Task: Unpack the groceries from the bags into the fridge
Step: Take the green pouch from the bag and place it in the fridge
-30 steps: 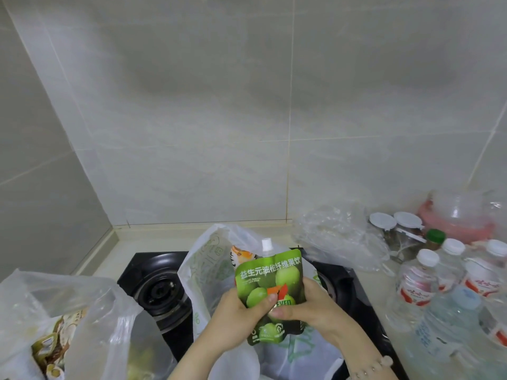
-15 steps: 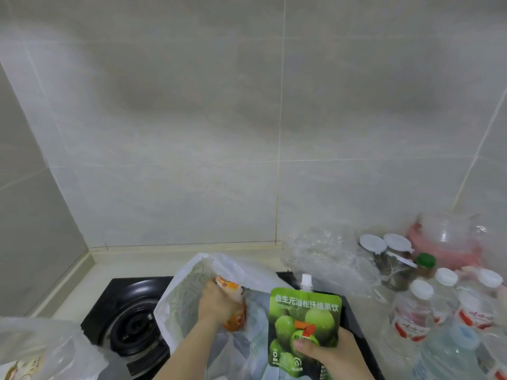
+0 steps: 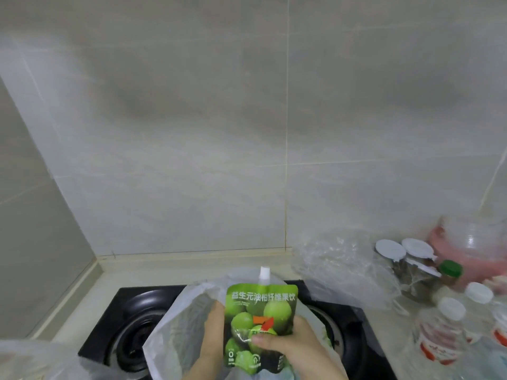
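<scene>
A green spouted drink pouch (image 3: 260,311) printed with green fruit stands upright over the open white plastic grocery bag (image 3: 175,333) on the stove. My right hand (image 3: 288,349) grips its lower half, thumb pressed on the front. My left hand (image 3: 211,335) is at the pouch's left edge, inside the bag's mouth. Its fingers are hidden behind the pouch, so whether it holds anything does not show. The fridge is out of view.
The bag sits on a black gas hob (image 3: 129,319) against a tiled wall corner. A crumpled clear bag (image 3: 337,264), white-lidded jars (image 3: 392,250), a pink container (image 3: 472,248) and water bottles (image 3: 444,330) crowd the right counter. Another plastic bag (image 3: 33,360) lies lower left.
My left hand left the orange pouch's spot in the bag and moved in behind the green pouch. The right hand brought the green pouch up and leftward over the bag.
</scene>
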{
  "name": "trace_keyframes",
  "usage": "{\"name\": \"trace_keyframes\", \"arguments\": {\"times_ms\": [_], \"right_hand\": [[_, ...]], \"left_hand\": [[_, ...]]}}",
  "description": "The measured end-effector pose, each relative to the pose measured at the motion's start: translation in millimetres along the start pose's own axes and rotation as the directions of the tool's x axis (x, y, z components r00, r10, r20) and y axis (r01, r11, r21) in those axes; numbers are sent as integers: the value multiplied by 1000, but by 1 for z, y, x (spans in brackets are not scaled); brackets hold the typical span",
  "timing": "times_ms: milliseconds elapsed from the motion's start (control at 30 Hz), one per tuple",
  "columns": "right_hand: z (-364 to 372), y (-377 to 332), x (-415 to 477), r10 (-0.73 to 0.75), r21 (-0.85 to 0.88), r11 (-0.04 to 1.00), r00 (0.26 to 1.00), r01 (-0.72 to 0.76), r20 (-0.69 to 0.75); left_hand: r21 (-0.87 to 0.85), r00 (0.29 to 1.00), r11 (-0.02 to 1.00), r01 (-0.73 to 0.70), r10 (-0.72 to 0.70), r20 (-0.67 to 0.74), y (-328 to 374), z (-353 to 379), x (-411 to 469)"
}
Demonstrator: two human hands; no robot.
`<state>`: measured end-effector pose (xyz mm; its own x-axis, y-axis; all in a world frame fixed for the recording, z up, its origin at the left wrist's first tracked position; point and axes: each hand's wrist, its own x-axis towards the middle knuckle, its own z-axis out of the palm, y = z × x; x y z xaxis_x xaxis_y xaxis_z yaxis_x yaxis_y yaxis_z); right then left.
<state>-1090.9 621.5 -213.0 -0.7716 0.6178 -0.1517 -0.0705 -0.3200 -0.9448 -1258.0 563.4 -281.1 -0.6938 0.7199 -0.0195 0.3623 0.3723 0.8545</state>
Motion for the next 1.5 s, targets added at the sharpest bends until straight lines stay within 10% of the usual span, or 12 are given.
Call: {"name": "trace_keyframes", "arguments": {"times_ms": [467,900,1167,1500], "right_hand": [[16,-47,82,-54,-123,992,989,37,-138],[-5,-79,63,-106,-405,914,977,23,-185],[10,-117,26,-322,-683,720,931,122,-173],[132,-131,22,-512,-588,694,859,416,4]], "left_hand": [[280,985,951,-130,92,148,26,-32,-37],[-131,925,945,-299,253,-283,91,-71,-82],[-98,860,940,-327,253,-442,148,-125,-91],[155,716,975,-160,223,-662,163,-258,-128]]}}
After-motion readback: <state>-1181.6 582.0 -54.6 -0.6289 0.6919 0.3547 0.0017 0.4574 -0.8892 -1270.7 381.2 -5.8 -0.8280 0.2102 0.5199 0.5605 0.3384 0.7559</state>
